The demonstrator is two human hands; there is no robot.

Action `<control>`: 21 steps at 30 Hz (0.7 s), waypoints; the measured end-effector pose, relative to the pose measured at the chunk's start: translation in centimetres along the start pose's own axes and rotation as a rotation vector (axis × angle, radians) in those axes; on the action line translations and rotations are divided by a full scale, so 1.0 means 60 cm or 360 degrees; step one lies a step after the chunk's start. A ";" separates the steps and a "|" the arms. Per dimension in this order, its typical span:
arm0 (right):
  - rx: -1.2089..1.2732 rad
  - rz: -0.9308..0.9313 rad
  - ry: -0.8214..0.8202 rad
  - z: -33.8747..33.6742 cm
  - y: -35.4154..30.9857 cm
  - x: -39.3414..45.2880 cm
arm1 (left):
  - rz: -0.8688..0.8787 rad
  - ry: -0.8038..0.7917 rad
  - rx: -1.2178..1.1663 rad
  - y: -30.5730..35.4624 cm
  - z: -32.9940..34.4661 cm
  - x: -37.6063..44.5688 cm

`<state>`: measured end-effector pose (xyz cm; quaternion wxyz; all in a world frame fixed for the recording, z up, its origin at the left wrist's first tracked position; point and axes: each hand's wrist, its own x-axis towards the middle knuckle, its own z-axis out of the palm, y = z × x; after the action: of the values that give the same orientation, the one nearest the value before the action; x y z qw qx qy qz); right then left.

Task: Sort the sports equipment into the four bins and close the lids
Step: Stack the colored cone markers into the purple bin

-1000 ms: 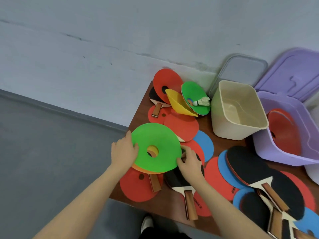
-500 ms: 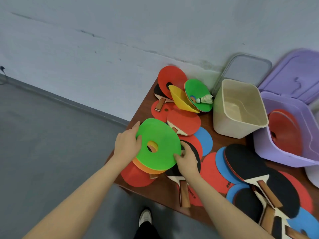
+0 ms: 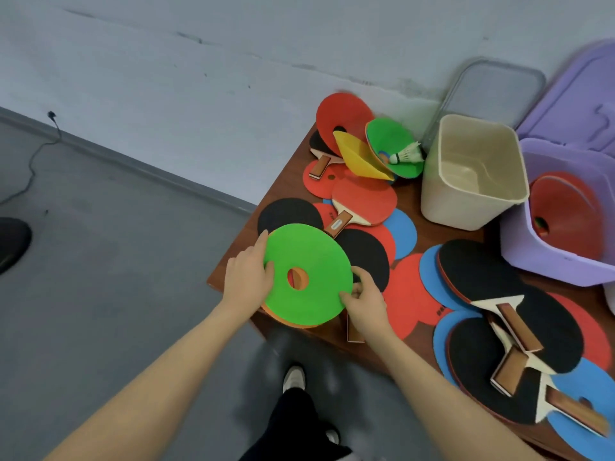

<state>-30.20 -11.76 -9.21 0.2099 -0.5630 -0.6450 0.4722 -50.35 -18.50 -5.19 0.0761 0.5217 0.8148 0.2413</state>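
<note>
At centre frame, the left hand point(image 3: 248, 277) and right hand point(image 3: 364, 302) grip opposite edges of a flat, round green disc with a centre hole point(image 3: 307, 276), fingers curled around its rim, an orange disc point(image 3: 293, 322) showing beneath. Behind it, table tennis paddles point(image 3: 364, 201) litter the brown wooden table point(image 3: 283, 186). At upper right stand an open beige plastic bin point(image 3: 466, 181) and a purple bin point(image 3: 562, 224).

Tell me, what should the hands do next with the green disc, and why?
Probably carry the green disc, with the orange one just under it, across to the purple bin. The left hand and right hand grip it at opposite edges, and that open bin already holds a red disc.
</note>
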 end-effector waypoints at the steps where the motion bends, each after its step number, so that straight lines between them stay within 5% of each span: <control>1: 0.0048 -0.0014 0.0002 0.002 0.002 -0.008 | 0.0007 0.0020 -0.0002 0.000 -0.001 -0.008; 8: 0.0194 -0.0274 0.0364 -0.049 -0.014 -0.030 | 0.0221 0.0172 -0.0086 0.050 -0.012 -0.015; 21: 0.0115 -0.0508 0.0899 -0.328 -0.017 0.022 | 0.0602 0.0089 -0.0467 0.304 0.063 0.108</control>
<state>-15.33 -3.13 0.49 0.4718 -0.5557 -0.6242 0.2810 -36.98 -5.39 0.98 0.0819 0.6413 0.6607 0.3814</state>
